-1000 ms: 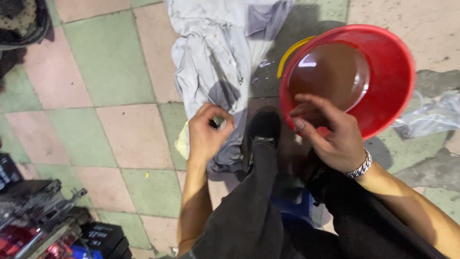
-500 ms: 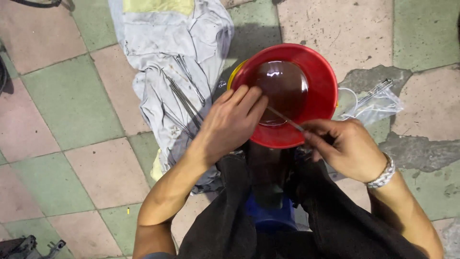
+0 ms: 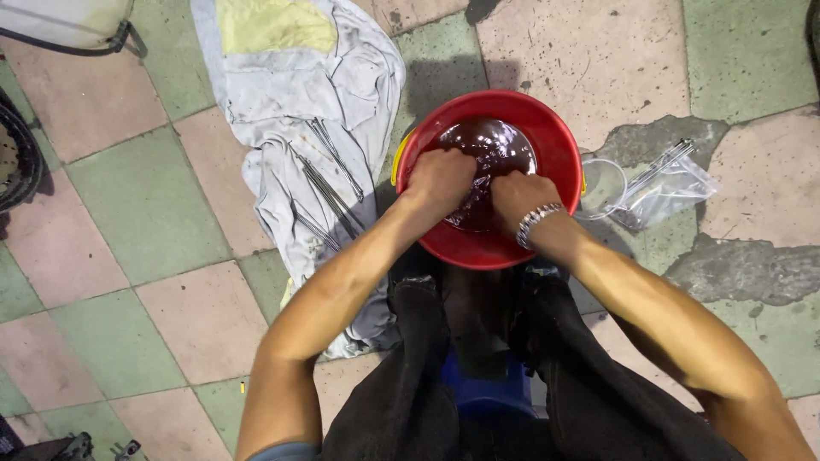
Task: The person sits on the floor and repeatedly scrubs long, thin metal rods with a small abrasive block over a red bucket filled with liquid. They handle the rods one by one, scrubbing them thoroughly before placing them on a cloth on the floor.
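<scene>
A red bucket (image 3: 559, 137) of dark reddish-brown liquid (image 3: 491, 141) stands on the tiled floor in front of my knees. Both my hands are inside it, side by side. My left hand (image 3: 440, 179) has its knuckles up and its fingers curled down into the liquid. My right hand (image 3: 519, 195), with a metal bracelet (image 3: 538, 220) on the wrist, is dipped in the same way, touching the left. The liquid and my fingers hide whatever they grip.
A grey cloth (image 3: 282, 111) lies left of the bucket with several thin metal rods (image 3: 329, 192) on it. A clear plastic bag (image 3: 662, 179) with metal parts lies to the right. I sit on a blue stool (image 3: 487, 388). A black tyre (image 3: 17, 162) is at the left edge.
My hands have moved from above the bucket down into the liquid. The thin metal rod seen in my right hand half a second ago is out of sight.
</scene>
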